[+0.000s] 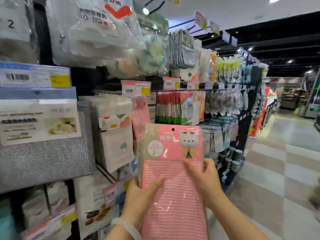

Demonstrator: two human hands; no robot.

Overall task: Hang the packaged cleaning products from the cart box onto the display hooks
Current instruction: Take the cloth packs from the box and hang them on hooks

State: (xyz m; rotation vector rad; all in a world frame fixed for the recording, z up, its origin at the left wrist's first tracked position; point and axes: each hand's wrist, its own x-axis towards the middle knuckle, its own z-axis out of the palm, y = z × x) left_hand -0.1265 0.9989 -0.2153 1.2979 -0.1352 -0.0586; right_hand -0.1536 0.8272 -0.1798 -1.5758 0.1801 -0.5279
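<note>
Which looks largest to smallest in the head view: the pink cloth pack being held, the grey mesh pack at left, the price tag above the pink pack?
1. Grey mesh pack, though it is nearer the camera, so this is unsure.
2. Pink cloth pack.
3. Price tag, clearly smallest.

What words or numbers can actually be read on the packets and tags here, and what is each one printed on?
"2": in the white circle on the pink cloth packet that both hands hold.
"2": on the white packet at top left.
Chinese characters on the large clear bag with the red mark: too blurred to read.
Pink header lettering beside the cartoon bear: blurred.
Shelf price tags and the grey cloth's label: barcodes show, text unreadable.
</note>
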